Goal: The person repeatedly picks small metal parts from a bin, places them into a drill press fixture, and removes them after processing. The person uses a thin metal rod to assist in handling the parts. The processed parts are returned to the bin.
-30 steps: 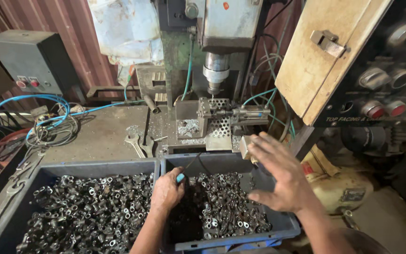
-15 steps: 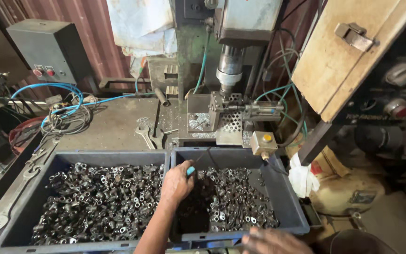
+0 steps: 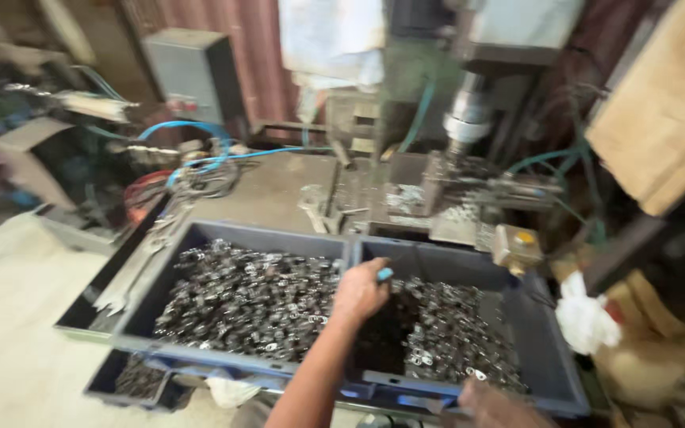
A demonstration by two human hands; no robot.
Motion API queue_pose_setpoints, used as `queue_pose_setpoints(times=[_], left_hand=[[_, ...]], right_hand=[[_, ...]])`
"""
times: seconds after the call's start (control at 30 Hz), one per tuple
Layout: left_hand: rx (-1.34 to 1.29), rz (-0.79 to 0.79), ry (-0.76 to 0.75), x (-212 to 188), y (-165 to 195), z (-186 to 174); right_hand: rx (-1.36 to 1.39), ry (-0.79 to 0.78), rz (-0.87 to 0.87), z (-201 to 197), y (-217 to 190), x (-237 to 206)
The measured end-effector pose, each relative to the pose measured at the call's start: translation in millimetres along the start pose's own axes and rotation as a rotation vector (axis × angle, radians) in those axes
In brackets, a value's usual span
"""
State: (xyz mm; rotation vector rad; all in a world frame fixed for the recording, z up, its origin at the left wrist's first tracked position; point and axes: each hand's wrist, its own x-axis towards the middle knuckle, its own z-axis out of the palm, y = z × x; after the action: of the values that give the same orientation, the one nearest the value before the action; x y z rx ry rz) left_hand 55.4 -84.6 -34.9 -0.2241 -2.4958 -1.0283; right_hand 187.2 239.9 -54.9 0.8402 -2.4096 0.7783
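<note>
**A:** Reaching over the divider: left hand is curled shut round a small tool with a blue tip, knuckles up, right at the wall between the two grey bins. Can't tell what the tool is, only the blue end shows past the fingers.

**B:** Parts?

**A:** Small metal pieces heaped in the bin to the left of the hand, thinner layer in the bin to its right. Directly below the hand there's a dark bare patch, bin floor showing.

**B:** Right hand?

**A:** Just a sliver at the bottom edge, near the front rim of the right bin. Blurred, can't tell whether it's spread or closed.

**B:** Risks?

**A:** Likely a few. Stamped or cut parts probably carry sharp edges, so bare knuckles dragging through the heap could get nicked. Forearm crosses the front rim low, so a snag there could tip pieces over onto the floor. The tool is held only in a fist; a slip would bury it in the pile.

**B:** Machine?

**A:** Drill press spindle sits beyond the hand, up and to the right, with loose chips on its tabletop. Well apart from the hand for now. Can't tell if it's running. Leaning further in would bring the arm closer to it and to the blue hoses off to the far left.

**B:** Anything else?

**A:** White rag hangs just past the right bin's far corner; it could catch on a sleeve or a moving part.
</note>
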Motion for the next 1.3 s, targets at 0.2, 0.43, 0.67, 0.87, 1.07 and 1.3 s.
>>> queue_pose_setpoints(times=[0.2, 0.43, 0.67, 0.87, 1.07, 1.3], left_hand=[[-0.222, -0.09, 0.154, -3.6, -6.9, -15.5], [0.268, -0.14, 0.091, -11.7, -86.9, -103.8], [0.653, -0.183, -0.281, -12.1, -157.6, -77.2], [0.753, -0.149, -0.483, -16.6, -170.7, -58.3], [0.849, -0.026, -0.46, -7.2, -149.2, -58.2], [0.91, 0.042, -0.416, -8.9, -145.9, -51.8]], right_hand=[[-0.106, -0.046, 0.307, 29.0, 56.6, 28.1], [-0.264, 0.024, 0.391, 59.5, 66.1, 27.7], [-0.287, 0.048, 0.396, 63.4, 65.4, 29.3], [-0.326, -0.014, 0.503, 65.5, 60.4, 27.9], [-0.306, 0.05, 0.42, 58.9, 53.2, 31.8], [-0.318, 0.052, 0.442, 51.7, 43.6, 36.5]])
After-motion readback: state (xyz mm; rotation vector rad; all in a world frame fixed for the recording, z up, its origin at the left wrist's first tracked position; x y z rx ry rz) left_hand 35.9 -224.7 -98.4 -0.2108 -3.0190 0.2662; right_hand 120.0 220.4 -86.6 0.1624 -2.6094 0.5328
